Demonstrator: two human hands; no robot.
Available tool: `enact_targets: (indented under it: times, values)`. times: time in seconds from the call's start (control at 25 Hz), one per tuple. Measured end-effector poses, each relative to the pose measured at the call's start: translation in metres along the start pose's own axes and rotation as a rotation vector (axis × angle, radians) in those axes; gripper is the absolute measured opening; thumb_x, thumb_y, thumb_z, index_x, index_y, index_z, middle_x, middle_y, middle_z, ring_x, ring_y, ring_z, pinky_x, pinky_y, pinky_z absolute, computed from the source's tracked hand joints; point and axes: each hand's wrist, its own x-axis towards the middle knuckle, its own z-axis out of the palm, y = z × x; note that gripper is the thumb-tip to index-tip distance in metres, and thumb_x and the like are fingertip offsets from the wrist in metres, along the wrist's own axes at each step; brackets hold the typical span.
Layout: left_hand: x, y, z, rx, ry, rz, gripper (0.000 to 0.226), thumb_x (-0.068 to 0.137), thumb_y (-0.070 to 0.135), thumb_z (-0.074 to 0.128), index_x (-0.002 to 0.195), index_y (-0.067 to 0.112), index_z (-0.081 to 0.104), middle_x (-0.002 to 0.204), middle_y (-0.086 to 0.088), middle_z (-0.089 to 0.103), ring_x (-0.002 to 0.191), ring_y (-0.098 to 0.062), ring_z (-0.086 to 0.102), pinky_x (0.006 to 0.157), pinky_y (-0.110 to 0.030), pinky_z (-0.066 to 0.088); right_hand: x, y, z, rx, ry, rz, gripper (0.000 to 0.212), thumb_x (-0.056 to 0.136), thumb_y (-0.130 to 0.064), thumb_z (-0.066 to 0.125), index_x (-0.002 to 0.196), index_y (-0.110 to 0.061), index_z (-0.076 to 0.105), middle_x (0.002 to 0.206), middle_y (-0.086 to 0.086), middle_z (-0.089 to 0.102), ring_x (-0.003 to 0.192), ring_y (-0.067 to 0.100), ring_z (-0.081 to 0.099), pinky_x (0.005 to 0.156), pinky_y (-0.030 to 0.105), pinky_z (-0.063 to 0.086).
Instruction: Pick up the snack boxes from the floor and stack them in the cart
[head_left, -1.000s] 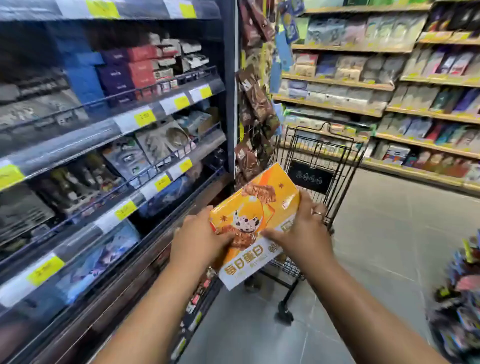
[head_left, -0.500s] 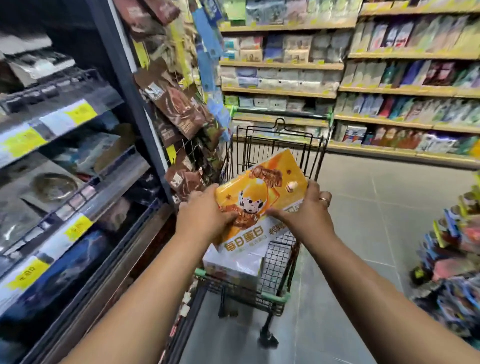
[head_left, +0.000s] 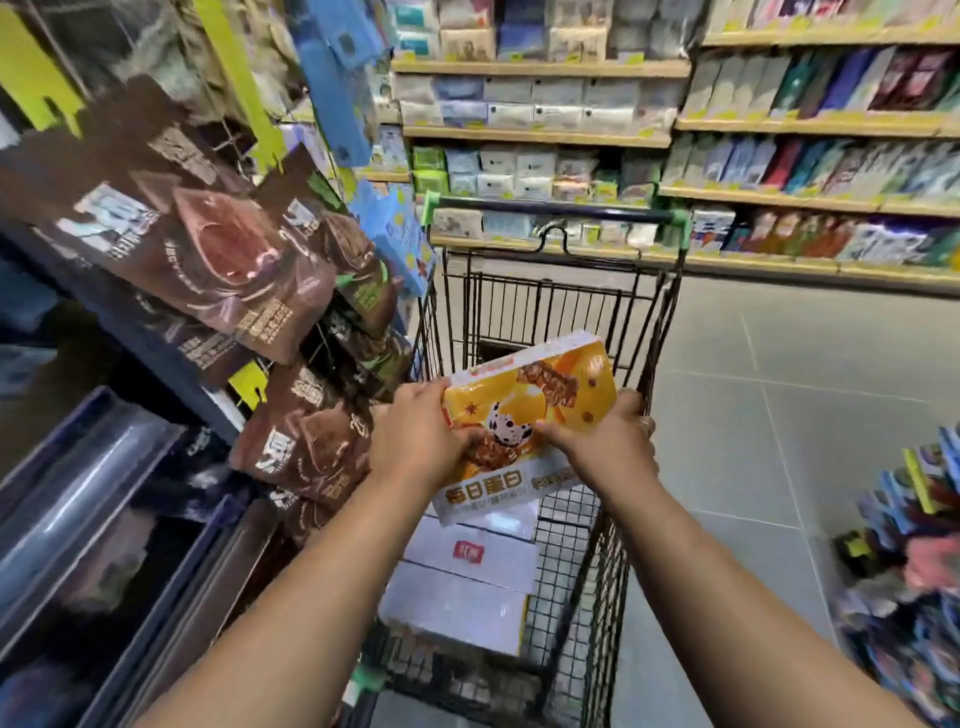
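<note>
An orange and yellow snack box (head_left: 524, 410) with a white lower band hangs flat over the black wire cart (head_left: 660, 332). My left hand (head_left: 415, 441) grips its left edge and my right hand (head_left: 608, 447) grips its right edge. Under it, inside the cart's basket, lie stacked white snack boxes (head_left: 462, 587) with a small red logo. The cart's handle with green ends faces away from me.
Brown snack bags (head_left: 218, 244) hang from a rack close on the left of the cart, above a dark chiller case (head_left: 78, 519). Stocked shelves (head_left: 779, 197) line the far wall. A colourful display (head_left: 904, 561) stands at the right. Grey tiled floor (head_left: 779, 415) lies between.
I have stepped up to the cart. The box in both hands has moved forward and down, from in front of the cart to over its basket above the white boxes.
</note>
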Motion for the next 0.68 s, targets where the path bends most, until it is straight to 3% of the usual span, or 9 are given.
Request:
enact_targets:
  times: [0.24, 0.36, 0.56, 0.68]
  values:
    - [0.109, -0.029, 0.103, -0.065, -0.035, 0.063, 0.07, 0.076, 0.05, 0.073, 0.138, 0.028, 0.047, 0.144, -0.004, 0.04, 0.129, -0.031, 0.039, 0.107, -0.038, 0.032, 0.112, 0.027, 0.086, 0.169, 0.037, 0.094, 0.086, 0.069, -0.054, 0.077, 0.126, -0.018, 0.024, 0.126, 0.015, 0.049, 0.115, 0.036, 0.052, 0.097, 0.048, 0.046]
    - [0.146, -0.046, 0.17, -0.077, -0.014, 0.056, 0.076, 0.073, 0.054, 0.073, 0.139, 0.028, 0.046, 0.148, -0.005, 0.034, 0.135, -0.029, 0.032, 0.11, -0.036, 0.026, 0.161, 0.056, 0.146, 0.23, 0.058, 0.152, 0.085, 0.067, -0.055, 0.077, 0.124, -0.02, 0.024, 0.123, 0.013, 0.052, 0.109, 0.033, 0.055, 0.095, 0.046, 0.048]
    - [0.171, -0.079, 0.25, -0.152, 0.053, 0.108, 0.072, 0.068, 0.052, 0.078, 0.131, 0.023, 0.056, 0.14, -0.009, 0.042, 0.13, -0.032, 0.036, 0.108, -0.039, 0.027, 0.218, 0.095, 0.219, 0.26, 0.111, 0.18, 0.099, 0.06, -0.052, 0.083, 0.13, -0.017, 0.022, 0.128, 0.011, 0.049, 0.116, 0.03, 0.052, 0.099, 0.044, 0.045]
    - [0.183, -0.094, 0.282, -0.206, 0.152, 0.158, 0.064, 0.067, 0.048, 0.08, 0.121, 0.021, 0.063, 0.132, -0.012, 0.049, 0.124, -0.033, 0.042, 0.107, -0.036, 0.028, 0.234, 0.113, 0.252, 0.299, 0.189, 0.135, 0.099, 0.061, -0.044, 0.087, 0.133, -0.015, 0.025, 0.129, 0.009, 0.048, 0.114, 0.023, 0.052, 0.092, 0.03, 0.043]
